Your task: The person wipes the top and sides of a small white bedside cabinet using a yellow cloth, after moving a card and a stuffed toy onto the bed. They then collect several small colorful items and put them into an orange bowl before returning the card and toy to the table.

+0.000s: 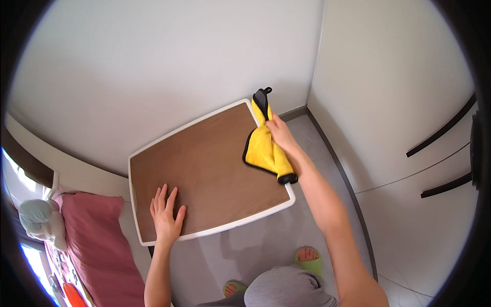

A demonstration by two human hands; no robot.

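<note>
The right hand (279,132) grasps the yellow cloth (262,151), bunched near mid-length. The cloth's long axis follows the right side of the brown tabletop (212,163), overlapping it. The left hand (165,217), holding nothing, rests spread near the near-left corner, farther from the cloth.

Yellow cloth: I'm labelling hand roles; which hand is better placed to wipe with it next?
Probably the right hand: it holds the yellow cloth, while the left hand rests empty on the brown tabletop.
</note>
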